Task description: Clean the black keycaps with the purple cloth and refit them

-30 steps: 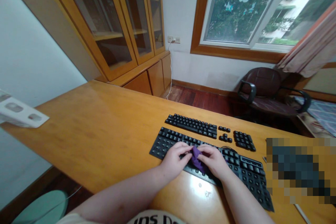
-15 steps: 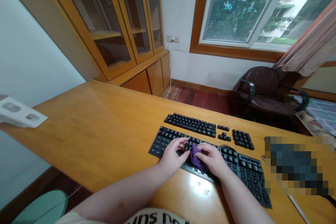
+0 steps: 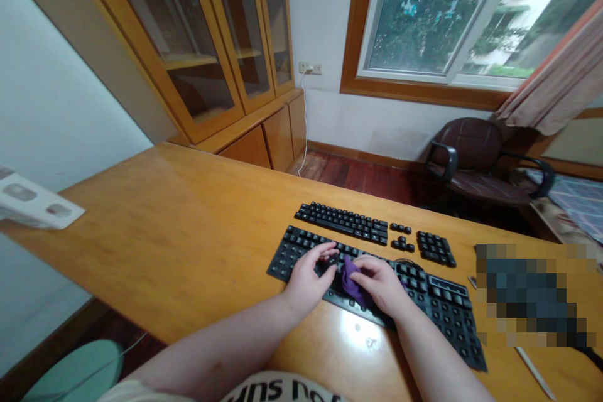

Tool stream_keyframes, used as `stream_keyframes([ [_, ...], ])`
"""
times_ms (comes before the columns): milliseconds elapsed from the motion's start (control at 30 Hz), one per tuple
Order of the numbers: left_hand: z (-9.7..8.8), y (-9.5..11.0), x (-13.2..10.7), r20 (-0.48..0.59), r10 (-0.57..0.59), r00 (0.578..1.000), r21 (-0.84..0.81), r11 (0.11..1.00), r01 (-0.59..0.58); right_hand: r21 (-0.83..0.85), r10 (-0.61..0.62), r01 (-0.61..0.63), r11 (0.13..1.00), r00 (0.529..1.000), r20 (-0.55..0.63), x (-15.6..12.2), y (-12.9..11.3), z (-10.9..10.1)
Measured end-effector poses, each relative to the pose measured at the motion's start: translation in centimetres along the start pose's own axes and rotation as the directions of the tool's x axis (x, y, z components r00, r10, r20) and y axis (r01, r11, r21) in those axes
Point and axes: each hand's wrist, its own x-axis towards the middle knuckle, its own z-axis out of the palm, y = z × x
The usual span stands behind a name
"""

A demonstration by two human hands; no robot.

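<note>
A small black keycap (image 3: pixel 333 259) sits between the thumb and fingers of my left hand (image 3: pixel 308 275), above the keyboard. My right hand (image 3: pixel 382 286) pinches a crumpled purple cloth (image 3: pixel 352 282) just to the right of the keycap. Under both hands lies a black keyboard base (image 3: pixel 455 326), its sockets bare of caps over much of its surface. Behind it on the desk, a block of loose black keycaps (image 3: pixel 342 224) is laid out in rows. Smaller groups stand to its right: number-pad keycaps (image 3: pixel 436 249) and arrow keycaps (image 3: pixel 402 245).
The wooden desk (image 3: pixel 198 226) carries a white perforated object (image 3: pixel 42 201) at its left edge. A blurred-out dark item (image 3: pixel 532 295) and a thin pale strip (image 3: pixel 534 372) lie at the right. Beyond stand a chair (image 3: pixel 475 163) and glass-door cabinet (image 3: pixel 226 63); a green stool (image 3: pixel 75 370) is below left.
My left hand has drawn slightly left, widening the gap between the keycap and the cloth. My right hand has stayed almost in place with the cloth.
</note>
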Motion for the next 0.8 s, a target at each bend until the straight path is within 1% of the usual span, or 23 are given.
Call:
stream_keyframes([
  [167,-0.4,0.3,0.0,-0.021,0.087,0.996,0.110,0.990,-0.084,-0.004,0.004,-0.004,1.000,1.000,0.004,0.0,0.3,0.0],
  [300,-0.6,0.2,0.2,-0.020,0.154,0.988,0.131,0.980,-0.150,0.000,0.004,-0.004,1.000,1.000,0.004,-0.1,0.4,0.0],
  [400,-0.6,0.2,0.1,0.009,0.158,0.987,0.170,0.973,-0.158,-0.011,0.010,-0.010,1.000,1.000,0.009,-0.2,0.3,0.1],
  [467,-1.1,0.8,0.1,0.043,0.140,0.989,0.216,0.965,-0.146,-0.015,0.013,-0.012,1.000,1.000,0.011,-0.2,0.3,0.1],
  [533,-2.5,1.8,0.1,0.124,0.131,0.984,0.286,0.945,-0.162,-0.012,0.015,-0.015,1.000,1.000,0.009,-0.2,0.2,0.1],
  [600,-4.8,2.7,0.5,0.249,0.160,0.955,0.378,0.892,-0.248,-0.008,0.018,-0.018,1.000,1.000,0.006,-0.2,0.2,0.1],
  [633,-6.2,3.0,0.8,0.285,0.181,0.941,0.429,0.854,-0.294,-0.008,0.019,-0.019,1.000,1.000,0.003,-0.2,0.2,0.1],
  [667,-7.6,3.1,1.2,0.272,0.189,0.944,0.475,0.827,-0.302,-0.011,0.020,-0.020,1.000,1.000,0.000,-0.2,0.2,0.1],
  [700,-9.0,2.8,1.7,0.223,0.178,0.958,0.517,0.812,-0.271,-0.015,0.019,-0.019,1.000,1.000,-0.002,-0.2,0.3,0.1],
  [767,-11.3,1.7,2.7,0.141,0.136,0.981,0.576,0.794,-0.193,-0.023,0.018,-0.018,1.000,1.000,-0.002,-0.2,0.3,0.1],
  [800,-12.2,0.9,3.2,0.114,0.120,0.986,0.593,0.788,-0.165,-0.026,0.017,-0.017,1.000,1.000,-0.002,-0.2,0.4,0.1],
])
